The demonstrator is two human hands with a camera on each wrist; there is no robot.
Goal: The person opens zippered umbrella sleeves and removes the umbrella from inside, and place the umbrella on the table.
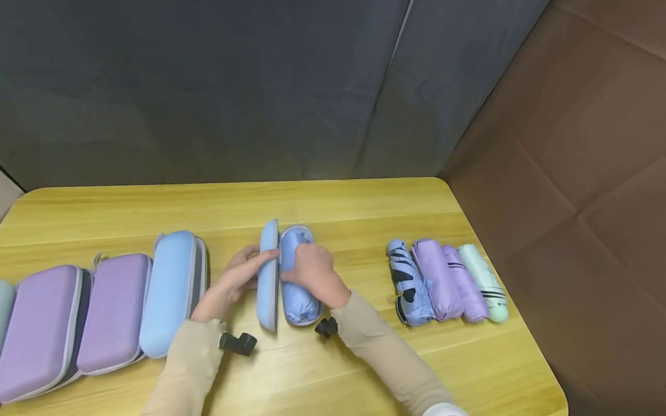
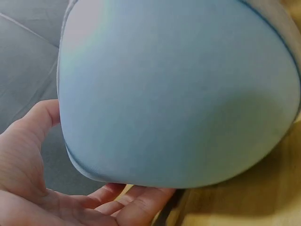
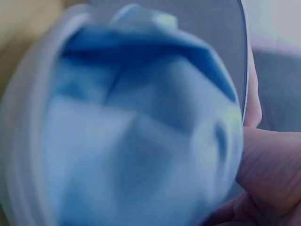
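Observation:
A light-blue zip case stands open in the middle of the table, its lid (image 1: pixel 267 294) raised on edge at the left. My left hand (image 1: pixel 241 273) holds that lid, thumb at its upper edge and fingers underneath, as the left wrist view of the blue shell (image 2: pixel 178 94) also shows. In the other half lies a folded blue umbrella (image 1: pixel 302 303), its gathered fabric (image 3: pixel 141 141) filling the right wrist view. From above, my right hand (image 1: pixel 314 268) grips the umbrella around its middle; some of its fingertips are hidden.
To the left stand a closed-looking blue case (image 1: pixel 165 294), two purple cases (image 1: pixel 114 312) and part of a green one (image 1: pixel 5 309). At the right lie a patterned blue umbrella (image 1: pixel 408 283), two purple umbrellas (image 1: pixel 437 280) and a mint-green umbrella (image 1: pixel 484 280). A dark partition (image 1: pixel 208 115) rises behind the table.

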